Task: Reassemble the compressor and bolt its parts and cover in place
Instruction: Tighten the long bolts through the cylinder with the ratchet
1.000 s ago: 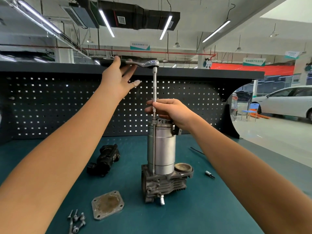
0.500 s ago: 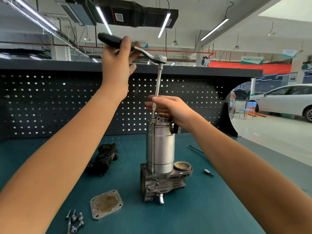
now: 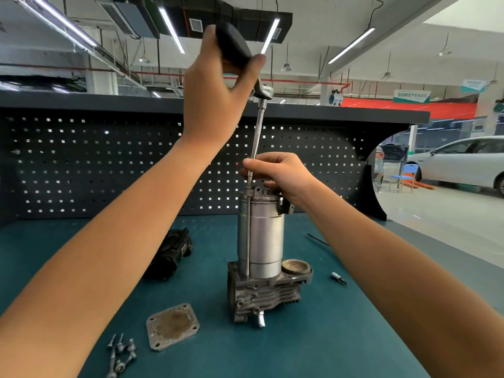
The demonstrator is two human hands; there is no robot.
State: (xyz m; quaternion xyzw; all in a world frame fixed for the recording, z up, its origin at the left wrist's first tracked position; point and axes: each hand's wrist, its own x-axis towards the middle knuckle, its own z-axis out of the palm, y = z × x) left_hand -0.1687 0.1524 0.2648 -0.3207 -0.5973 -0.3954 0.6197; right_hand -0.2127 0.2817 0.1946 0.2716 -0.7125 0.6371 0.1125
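Note:
The compressor (image 3: 260,241) stands upright on the green bench: a silver cylinder on a finned grey base. A ratchet wrench (image 3: 237,49) with a long extension bar (image 3: 257,132) reaches down to a long bolt at the cylinder's top left edge. My left hand (image 3: 215,96) grips the black ratchet handle high above the compressor. My right hand (image 3: 278,173) pinches the lower end of the extension just above the cylinder top and rests on it. A square cover plate (image 3: 172,326) lies flat at the front left, with several loose bolts (image 3: 120,353) beside it.
A black compressor part (image 3: 171,253) lies left of the compressor. A small bit (image 3: 338,277) and a thin rod (image 3: 317,239) lie to the right. A dark pegboard wall (image 3: 81,165) closes the back of the bench; the bench's right edge drops off to the workshop floor.
My left hand has swung the ratchet handle round from pointing left toward pointing up and near me, and its fingers have closed round the handle. My right hand stays on the extension.

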